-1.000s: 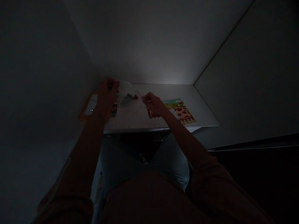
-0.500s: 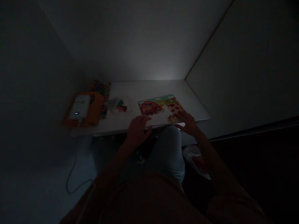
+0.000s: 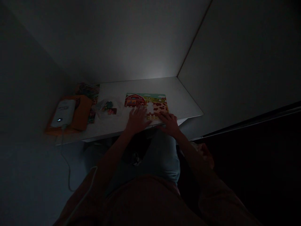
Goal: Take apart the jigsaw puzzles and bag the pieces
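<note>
Left hand [image 3: 137,121] shifted, splayed over flat rectangular jigsaw [image 3: 159,106], right hand [image 3: 169,124] open at corner

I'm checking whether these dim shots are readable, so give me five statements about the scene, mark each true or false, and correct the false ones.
1. A farm-picture puzzle lies on the white table. True.
2. The right hand grips the white device. False: it is at the puzzle's near right corner.
3. The white device lies on an orange item. True.
4. The clear plastic bag lies right of the puzzle. False: it lies between the orange item and the puzzle.
5. The left hand is below the printed barn in the picture. True.
</note>
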The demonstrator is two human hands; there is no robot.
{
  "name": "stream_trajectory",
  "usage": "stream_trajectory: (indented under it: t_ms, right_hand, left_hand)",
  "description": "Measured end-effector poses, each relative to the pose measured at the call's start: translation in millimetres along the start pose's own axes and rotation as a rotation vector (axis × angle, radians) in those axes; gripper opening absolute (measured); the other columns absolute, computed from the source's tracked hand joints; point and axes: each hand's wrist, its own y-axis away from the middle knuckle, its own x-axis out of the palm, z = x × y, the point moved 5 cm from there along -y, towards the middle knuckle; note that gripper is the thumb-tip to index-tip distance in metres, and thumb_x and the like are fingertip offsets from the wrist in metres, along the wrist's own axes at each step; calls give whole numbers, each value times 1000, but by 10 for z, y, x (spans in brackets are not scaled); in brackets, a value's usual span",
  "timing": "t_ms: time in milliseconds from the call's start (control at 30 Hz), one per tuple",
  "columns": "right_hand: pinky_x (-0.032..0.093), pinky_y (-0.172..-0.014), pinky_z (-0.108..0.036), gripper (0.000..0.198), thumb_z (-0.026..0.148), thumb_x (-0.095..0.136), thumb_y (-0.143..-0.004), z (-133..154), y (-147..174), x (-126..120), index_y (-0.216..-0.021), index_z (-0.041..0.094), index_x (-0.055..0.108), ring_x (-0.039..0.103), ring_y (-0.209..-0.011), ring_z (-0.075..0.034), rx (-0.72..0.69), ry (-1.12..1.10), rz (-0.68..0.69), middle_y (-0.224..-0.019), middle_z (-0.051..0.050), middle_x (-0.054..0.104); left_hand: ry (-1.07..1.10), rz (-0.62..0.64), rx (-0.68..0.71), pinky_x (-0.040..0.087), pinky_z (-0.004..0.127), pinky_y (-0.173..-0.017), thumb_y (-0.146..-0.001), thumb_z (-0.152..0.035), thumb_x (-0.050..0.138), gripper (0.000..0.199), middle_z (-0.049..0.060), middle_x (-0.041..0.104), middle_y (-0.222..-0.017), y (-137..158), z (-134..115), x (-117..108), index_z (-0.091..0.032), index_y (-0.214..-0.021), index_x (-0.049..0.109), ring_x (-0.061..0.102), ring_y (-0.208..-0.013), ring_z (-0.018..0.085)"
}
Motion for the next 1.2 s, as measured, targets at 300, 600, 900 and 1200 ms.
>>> stream_trajectory:
  t_ms: [300, 600, 900, 1200]
  right_hand:
    - [50, -123, -57, 43, 35, 74, -111, -210, 114, 25, -154, 34, 77, 64, -152, -35, -148, -78, -123, -166, -7, 72]
    - [60, -110, -55, 30, 43, 68, -114, -225, -7, -72, -133, 33, 89, 78, -119, -33, -107, -327, -177, -128, -9, 89]
    - [66, -84, -44, 72, 93, 74, -87, -673, -683, -112, -112, 26, 77, 76, -90, -27, 239, -821, -275, -100, -7, 81]
    - [63, -112, -51, 69, 79, 58, -105, -916, -893, -127, -151, 28, 61, 74, -119, -30, 235, -724, -521, -134, -15, 75]
  left_hand:
    - [57, 15, 236, 52, 56, -129, -113, -45, 72, 57, 9, 69, -169, 144, -178, 106, -32, -168, 64, 64, -158, 33]
    - [224, -103, 203, 62, 41, -102, -113, -36, 73, 22, 8, 88, -123, 12, -92, 57, -28, -128, 88, 81, -117, 25]
    - [418, -129, -22, 60, 41, -110, -110, -37, 76, 18, 8, 87, -122, -634, 78, -111, -24, -120, 85, 80, -115, 26]
    - [387, -207, -162, 58, 40, -108, -109, -32, 73, 14, 9, 84, -116, -1313, 282, -295, -23, -111, 82, 77, -111, 26]
